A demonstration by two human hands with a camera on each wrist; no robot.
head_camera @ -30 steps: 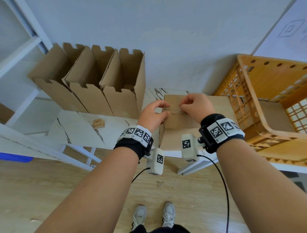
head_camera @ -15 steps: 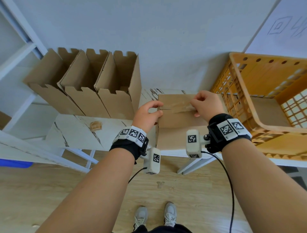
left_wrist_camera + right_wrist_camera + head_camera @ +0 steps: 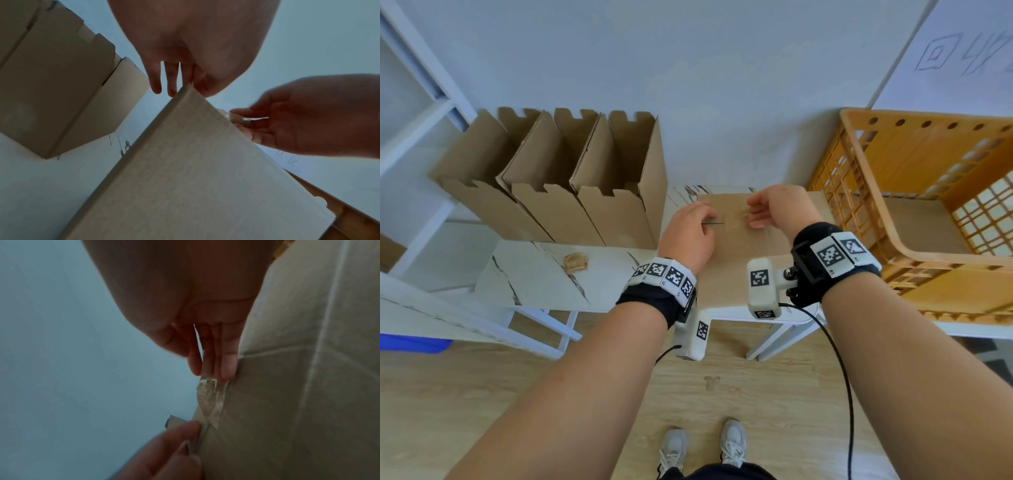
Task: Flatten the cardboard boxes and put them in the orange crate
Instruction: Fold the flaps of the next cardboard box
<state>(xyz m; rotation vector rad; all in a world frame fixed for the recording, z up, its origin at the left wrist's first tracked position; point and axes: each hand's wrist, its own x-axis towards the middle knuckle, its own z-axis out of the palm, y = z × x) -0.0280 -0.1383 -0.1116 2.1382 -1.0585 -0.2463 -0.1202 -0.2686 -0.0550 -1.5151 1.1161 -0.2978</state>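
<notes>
A sealed cardboard box (image 3: 739, 253) stands on the white marbled surface (image 3: 541, 274), between three open-topped boxes (image 3: 571, 181) to the left and the orange crate (image 3: 914, 192) to the right. The left hand (image 3: 688, 236) rests on the box's top left edge, fingers (image 3: 171, 79) relaxed over the corner; its fingertips are hidden in the head view. The right hand (image 3: 779, 209) pinches a crumpled strip of clear tape (image 3: 211, 395) between thumb and fingers (image 3: 226, 360), the strip's lower end meeting the cardboard. Both wrist views are dim and blurred. A wad of tape (image 3: 575, 262) lies on the surface to the left. The crate's right side is cut off.
</notes>
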